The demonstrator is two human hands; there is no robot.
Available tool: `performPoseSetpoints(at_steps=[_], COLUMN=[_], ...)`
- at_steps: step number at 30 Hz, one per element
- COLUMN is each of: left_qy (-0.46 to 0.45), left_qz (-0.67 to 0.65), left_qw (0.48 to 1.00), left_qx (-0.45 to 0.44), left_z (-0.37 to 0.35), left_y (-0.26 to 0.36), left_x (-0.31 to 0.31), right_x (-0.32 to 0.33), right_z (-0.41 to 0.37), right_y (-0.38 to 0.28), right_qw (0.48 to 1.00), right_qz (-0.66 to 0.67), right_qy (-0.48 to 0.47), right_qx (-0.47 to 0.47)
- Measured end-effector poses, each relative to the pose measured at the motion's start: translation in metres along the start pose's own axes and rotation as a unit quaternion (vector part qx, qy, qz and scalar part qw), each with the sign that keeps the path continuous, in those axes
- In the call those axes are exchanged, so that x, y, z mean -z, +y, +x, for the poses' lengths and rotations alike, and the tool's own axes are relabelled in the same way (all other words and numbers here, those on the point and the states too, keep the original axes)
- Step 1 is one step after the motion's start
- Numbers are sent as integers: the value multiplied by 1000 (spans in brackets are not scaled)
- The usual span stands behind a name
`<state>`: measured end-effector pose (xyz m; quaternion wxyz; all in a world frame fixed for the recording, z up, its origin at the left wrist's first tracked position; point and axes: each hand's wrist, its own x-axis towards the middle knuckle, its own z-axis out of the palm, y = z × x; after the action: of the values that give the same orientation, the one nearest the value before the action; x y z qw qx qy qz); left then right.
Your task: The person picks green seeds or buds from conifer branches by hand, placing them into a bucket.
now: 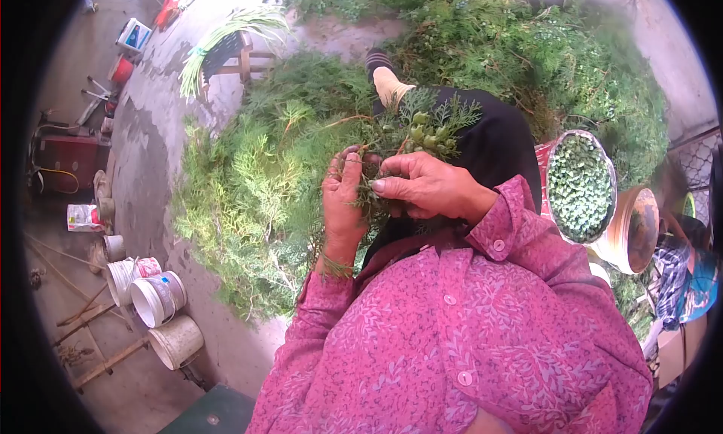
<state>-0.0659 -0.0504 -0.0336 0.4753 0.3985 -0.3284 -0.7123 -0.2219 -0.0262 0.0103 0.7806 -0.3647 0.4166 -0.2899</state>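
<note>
A leafy conifer sprig point(437, 129) with a cluster of green cones point(428, 135) lies across my lap, just beyond my hands. My left hand point(346, 185) is closed around its stem, fingers upright. Thumb and fingers of my right hand point(429, 185) pinch together at the sprig beside the left fingertips. What exactly sits between the right fingertips is too small to make out. On my right stands a bucket point(544, 179) full of small green cones point(580, 187).
Heaps of cut conifer branches point(263, 200) cover the floor ahead and to my left, with another large pile point(512, 50) farther off. A wooden chair point(242, 61) holds long green stalks point(207, 46). White buckets point(177, 342) stand at left; a tan bucket point(629, 234) is at right.
</note>
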Motion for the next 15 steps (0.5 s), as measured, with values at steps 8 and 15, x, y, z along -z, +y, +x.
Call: performPoseSetpoints(at_steps=[8,15], left_qy=[66,58], left_qz=[53,-15], left_qw=[996,998], left_qx=[-40,-20], left_z=[9,9], left_y=[-14,-12], left_x=[5,5], right_x=[-2,-1], right_z=[-3,-22], right_y=[11,28], right_qw=[980,937], right_qz=[157,295], right_qy=[-62,-102], right_qx=[-104,-160])
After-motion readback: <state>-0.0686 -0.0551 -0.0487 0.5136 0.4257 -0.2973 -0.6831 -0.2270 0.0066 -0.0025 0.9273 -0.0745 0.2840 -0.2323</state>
